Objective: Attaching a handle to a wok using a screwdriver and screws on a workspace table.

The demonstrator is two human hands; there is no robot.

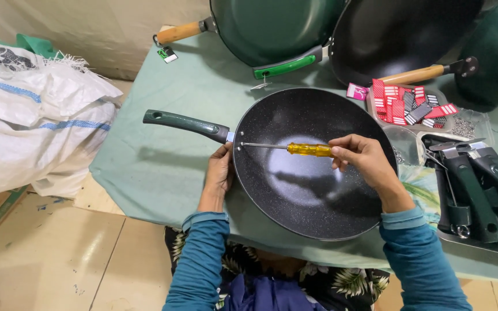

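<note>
Pale green cloth point(162, 173) covers the table where we sit, with a tan tiled floor point(53, 253) below and white woven sacks point(36, 126) piled to our left against a beige wall.

Centre of table: a black speckled frying pan point(312, 190) lies flat, its dark green handle point(185, 123) pointing left and slightly away from us. The near rim overhangs the table edge toward our lap.

Left hand point(220, 173): fingers curled around the pan's rim just beside the handle joint, thumb on the outside. Grip closed on the rim.

Right hand point(361, 158): fingers wrapped tight around the yellow grip of a screwdriver point(286, 148). The thin metal shaft runs level across the pan's inside, and its tip meets the inner wall at the handle joint, right next to our left hand.

Far side of table: several more pans lean together, one green pan with a wooden handle point(183, 31), one with a bright green handle point(286, 66), and a dark wok point(399, 34) with another wooden handle.

Right side: a clear tray of red-and-white tags point(410, 105), a small clear bag of what look like small metal parts point(468, 126) (too small to tell exactly), and a metal tray point(479, 245) holding loose dark pan handles point(479, 184).

Both sleeves are teal; leaf-printed fabric covers our lap.
</note>
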